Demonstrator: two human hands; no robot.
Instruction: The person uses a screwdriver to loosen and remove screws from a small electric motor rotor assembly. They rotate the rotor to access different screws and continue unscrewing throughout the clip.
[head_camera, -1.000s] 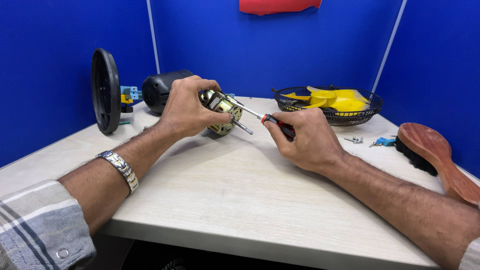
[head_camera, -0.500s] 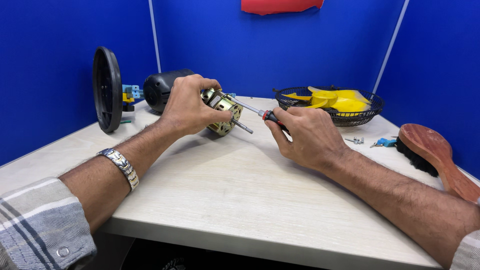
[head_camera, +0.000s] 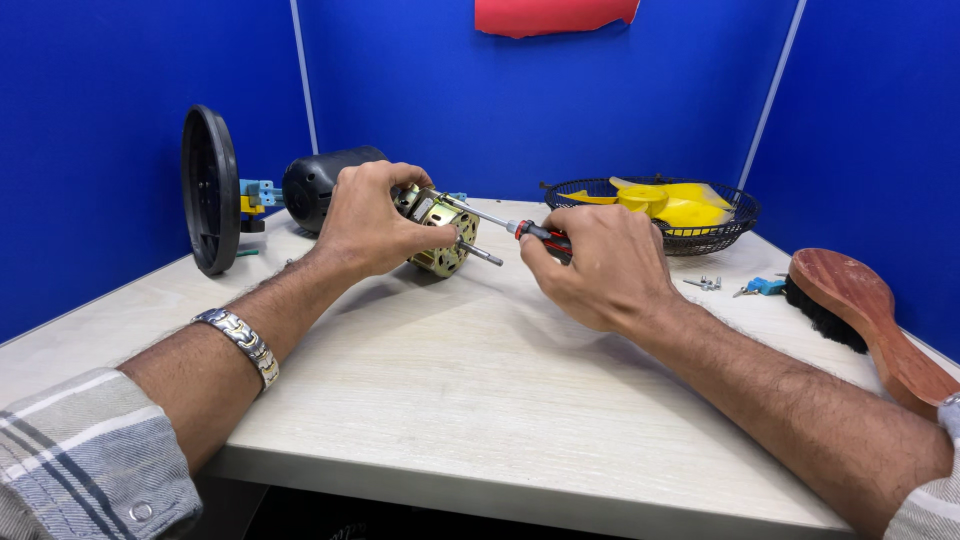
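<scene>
From the head view, the left hand clamps the brass-coloured motor just above the pale surface to steady it, while the right hand grips a red-handled screwdriver whose tip meets the motor's top.

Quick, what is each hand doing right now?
Left hand: closed around the small brass-coloured motor, holding it on the table.
Right hand: closed on the screwdriver, its tip at the motor.
</scene>
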